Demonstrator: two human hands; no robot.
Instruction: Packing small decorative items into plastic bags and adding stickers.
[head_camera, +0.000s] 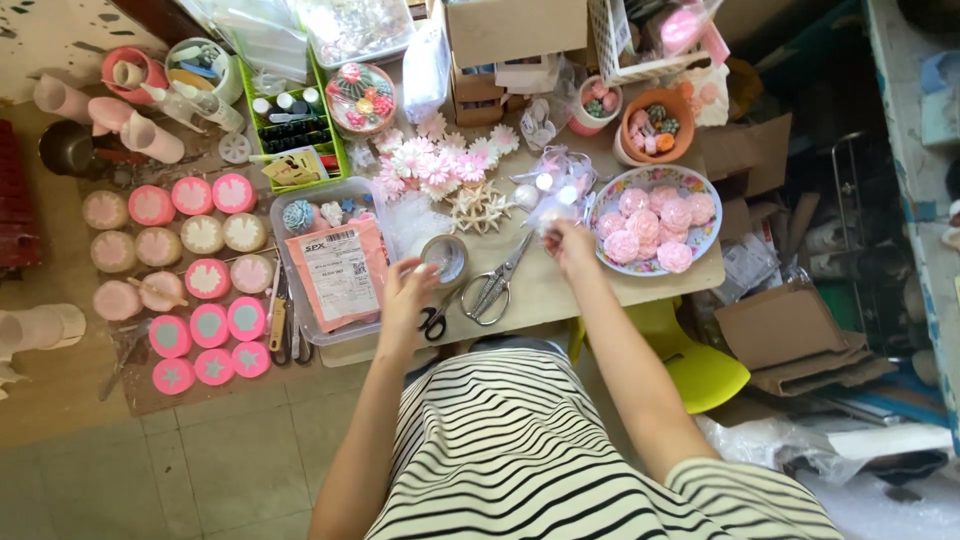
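The left hand hovered beside the tape roll, fingers loosely spread, gripping nothing. The right hand pinched what looked like a small clear-wrapped piece, though glare blurred it. The scissors lay open between the hands; a careless reach risked catching the blades, or knocking the plate.

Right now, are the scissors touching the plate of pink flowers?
Apart. The head view shows bare tabletop between the scissors and the plate, with the right hand above that gap.
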